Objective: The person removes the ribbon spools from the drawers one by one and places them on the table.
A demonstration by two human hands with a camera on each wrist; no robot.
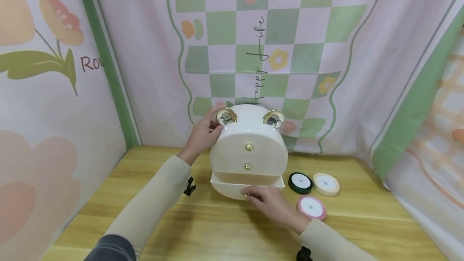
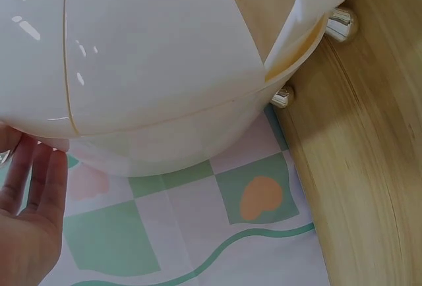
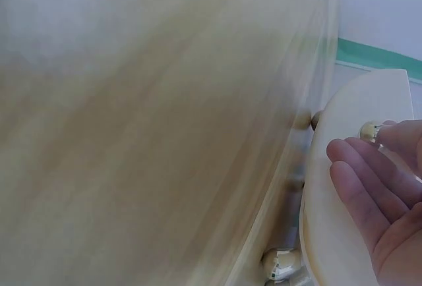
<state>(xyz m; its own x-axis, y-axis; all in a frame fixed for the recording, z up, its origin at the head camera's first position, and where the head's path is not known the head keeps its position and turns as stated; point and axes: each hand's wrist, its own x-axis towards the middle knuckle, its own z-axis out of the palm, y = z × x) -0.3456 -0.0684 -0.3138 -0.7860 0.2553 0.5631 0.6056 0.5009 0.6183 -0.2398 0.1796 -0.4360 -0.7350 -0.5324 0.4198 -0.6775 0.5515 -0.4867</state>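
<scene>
The left hand point(image 1: 201, 135) rests flat against the upper left side of the cream drawer box point(image 1: 248, 148), fingers straight, just below the box's left gold ear point(image 1: 226, 116). The box stands upright on the wooden tabletop point(image 1: 203, 228), close to the checkered backdrop point(image 1: 275, 47) behind it. To the right of this hand, the bottom drawer point(image 1: 246, 183) stands partly pulled out of the box front. The right hand point(image 1: 272, 206) pinches the gold knob point(image 1: 245, 196) of that drawer between thumb and fingertips. Right of the right hand, three ribbon spools lie flat on the tabletop: a pink spool point(image 1: 311, 207) just beside the wrist, a dark green spool point(image 1: 300, 183) near the drawer's corner, and a cream spool point(image 1: 326, 184) touching the green one.
</scene>
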